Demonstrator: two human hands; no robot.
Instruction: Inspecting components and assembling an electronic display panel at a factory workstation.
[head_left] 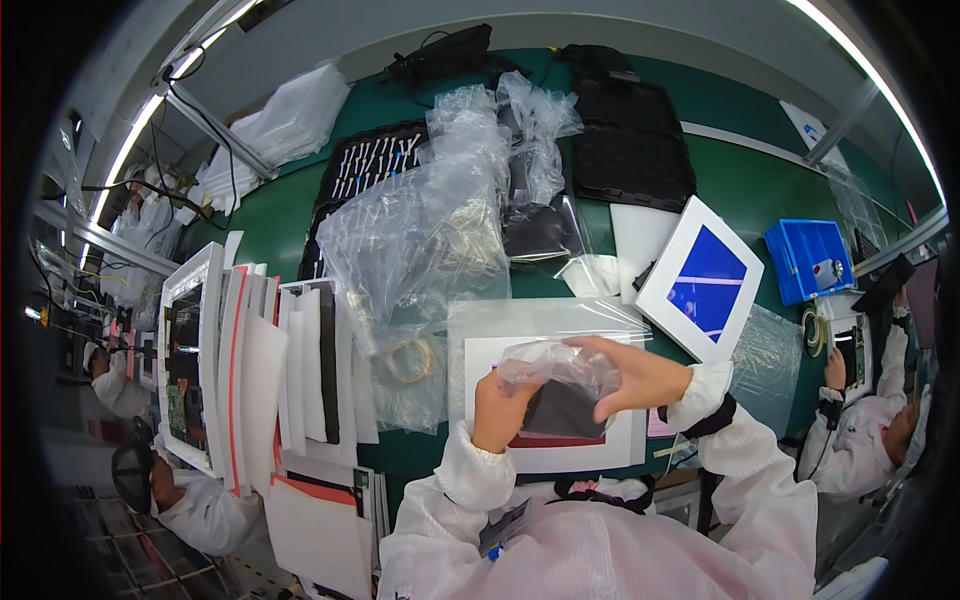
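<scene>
Both my hands hold a clear plastic bag with a dark, flat, squarish item inside it. My left hand is closed on the bag's left side. On the other side, my right hand grips the bag near its upper edge, thumb at the front and fingers behind. Under the bag lies a white frame with a dark red area showing at its lower part; the rest of that area is hidden by my hands. A clear plastic sheet lies at the frame's far edge.
A tilted white frame with a blue screen lies at right, near a blue bin. Large plastic bags cover the middle. Upright frames and foam sheets stand at left. Black trays are farther back. Co-workers sit on both sides.
</scene>
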